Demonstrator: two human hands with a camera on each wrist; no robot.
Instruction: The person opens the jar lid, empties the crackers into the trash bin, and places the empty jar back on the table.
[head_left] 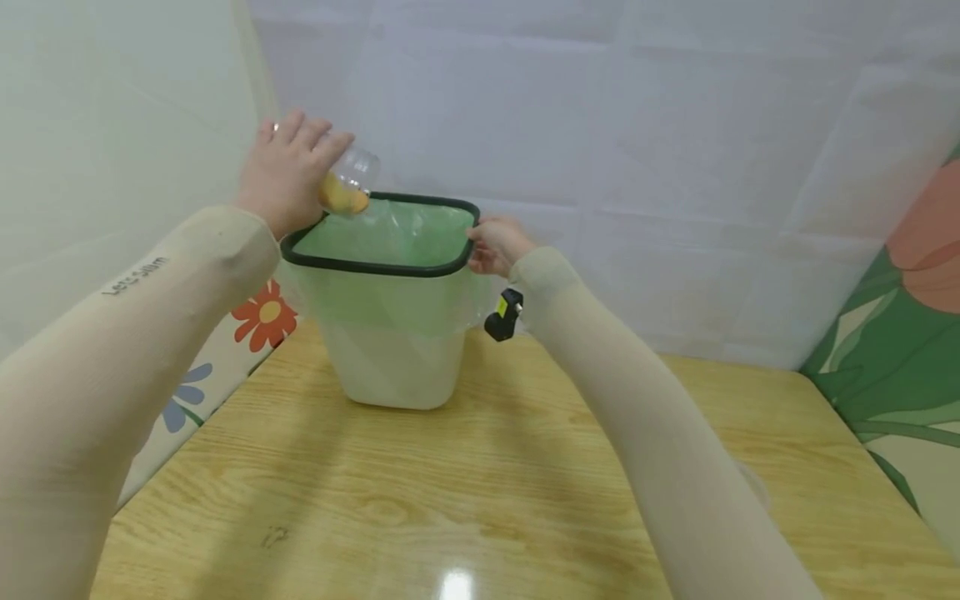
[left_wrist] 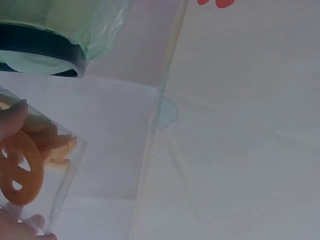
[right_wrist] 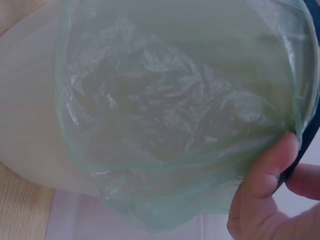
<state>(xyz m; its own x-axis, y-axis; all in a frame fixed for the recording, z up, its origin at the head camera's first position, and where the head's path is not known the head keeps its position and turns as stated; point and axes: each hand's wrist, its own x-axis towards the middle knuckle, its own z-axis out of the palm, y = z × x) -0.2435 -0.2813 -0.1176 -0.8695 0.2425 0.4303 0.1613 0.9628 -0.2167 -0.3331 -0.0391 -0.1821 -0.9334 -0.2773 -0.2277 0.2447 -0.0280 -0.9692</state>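
My left hand (head_left: 285, 175) grips a clear plastic container (head_left: 363, 169) tilted above the left rear of a trash bin (head_left: 390, 367). Inside it lie yellow-orange pieces (head_left: 341, 197); the left wrist view shows one as an orange pretzel shape (left_wrist: 34, 172) with holes. The pale bin stands upright, with a black rim ring (head_left: 352, 266) and a thin green bag (head_left: 390, 237) lining it. At the bin's right side my right hand (head_left: 498, 244) pinches the rim, thumb and finger at the ring. Folded over the outside, the bag's edge (right_wrist: 165, 200) hangs loose in the right wrist view.
The bin rests on a wood-grain table (head_left: 420, 492), near its back left. White cloth (head_left: 675, 167) hangs behind, and flower-printed panels (head_left: 892, 350) flank both sides. A small black device (head_left: 505, 315) with a yellow label is at my right wrist.
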